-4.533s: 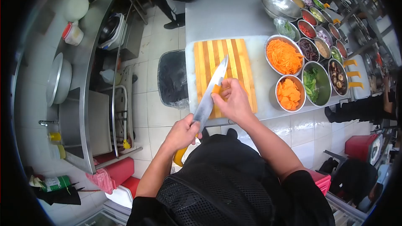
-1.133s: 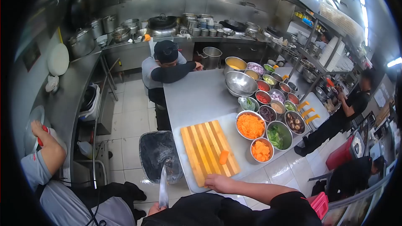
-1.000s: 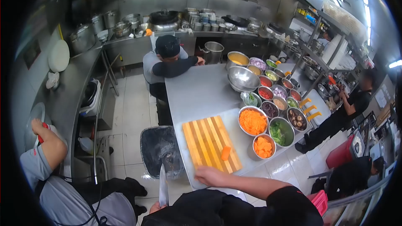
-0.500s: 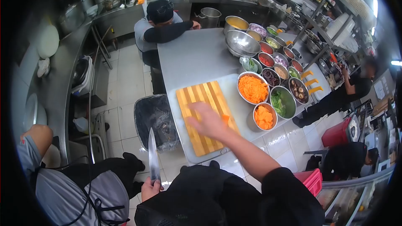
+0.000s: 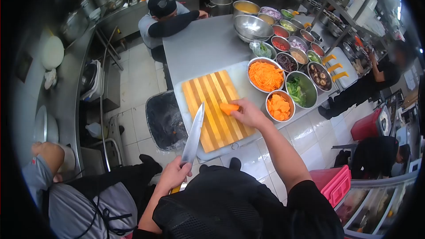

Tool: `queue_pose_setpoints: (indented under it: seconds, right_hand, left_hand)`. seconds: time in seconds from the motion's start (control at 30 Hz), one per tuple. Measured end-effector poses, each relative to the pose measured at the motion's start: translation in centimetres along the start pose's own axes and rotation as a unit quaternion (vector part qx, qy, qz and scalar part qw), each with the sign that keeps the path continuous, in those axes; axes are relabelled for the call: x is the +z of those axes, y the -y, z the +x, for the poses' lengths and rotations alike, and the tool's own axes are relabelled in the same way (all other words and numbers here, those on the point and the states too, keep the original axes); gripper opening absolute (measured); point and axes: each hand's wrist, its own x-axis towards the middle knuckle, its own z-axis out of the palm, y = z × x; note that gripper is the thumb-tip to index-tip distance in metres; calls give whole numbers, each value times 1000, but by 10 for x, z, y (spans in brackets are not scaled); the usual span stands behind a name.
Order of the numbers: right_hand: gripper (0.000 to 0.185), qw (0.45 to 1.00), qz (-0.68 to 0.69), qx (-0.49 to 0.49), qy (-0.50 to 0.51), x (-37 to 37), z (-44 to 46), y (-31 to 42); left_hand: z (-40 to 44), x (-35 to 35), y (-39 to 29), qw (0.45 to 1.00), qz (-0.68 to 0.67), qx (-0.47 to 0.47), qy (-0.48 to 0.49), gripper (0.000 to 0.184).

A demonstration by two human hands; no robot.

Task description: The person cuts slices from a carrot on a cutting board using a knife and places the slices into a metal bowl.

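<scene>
My left hand (image 5: 174, 175) is closed around the yellow handle of a large kitchen knife (image 5: 193, 138). The blade points up and away, its tip over the left part of a striped wooden cutting board (image 5: 206, 86). On the board's right half, my right hand (image 5: 249, 114) grips an orange carrot piece (image 5: 228, 108) between thumb and fingers. The wooden board rests on a larger white board (image 5: 241, 76) on a steel table. Right of my right hand stand a bowl of carrot slices (image 5: 279, 106) and a bowl of carrot strips (image 5: 265, 75).
A black-lined bin (image 5: 166, 119) stands left of the table. Several metal bowls of vegetables, including greens (image 5: 301, 89) and mushrooms (image 5: 319, 76), crowd its right side. A person (image 5: 164, 22) leans on the far left corner; another (image 5: 95, 194) is at my left.
My left hand has raised the knife from beside the bin to over the board's edge. My right hand has moved right and down and now grips the carrot piece.
</scene>
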Motion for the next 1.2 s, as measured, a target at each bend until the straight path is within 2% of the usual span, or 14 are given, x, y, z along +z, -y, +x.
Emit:
queue_pose_setpoints:
  seconds: [0.13, 0.23, 0.27, 0.37, 0.53, 0.63, 0.7, 0.8, 0.93, 1.2]
  right_hand:
    - [42, 998, 41, -3, -41, 5, 3, -12]
    - [43, 997, 64, -5, -36, 4, 2, -15]
    - [43, 996, 79, -11, -35, 5, 2, -18]
    - [44, 993, 109, 10, -48, 3, 0, -9]
    - [44, 997, 58, -11, -52, 10, 9, -9]
    - [41, 996, 69, -46, -45, 20, 6, -6]
    - [41, 992, 107, -59, -9, 18, 5, -6]
    - [39, 990, 106, -96, -9, 22, 4, -11]
    - [38, 988, 137, -76, 13, 21, 1, -6]
    - [39, 983, 176, -57, -10, 28, 1, -7]
  left_hand:
    - [-9, 3, -19, 997, 59, -45, 33, 30]
    - [-7, -4, -3, 997, 32, -72, 16, 29]
    - [-9, -8, -6, 994, 74, -73, -35, 29]
    - [-16, -14, -17, 983, 83, -87, -136, 30]
    - [-29, 7, -29, 994, 60, -51, -79, 26]
    - [-31, 23, -31, 992, 86, -88, -21, 28]
    - [-36, 33, -40, 991, 76, -108, -29, 22]
    - [-38, 36, -45, 990, 71, -116, -31, 20]
    - [-33, 34, -28, 989, 89, -113, -16, 29]
    - [-32, 34, -23, 993, 64, -103, -9, 27]
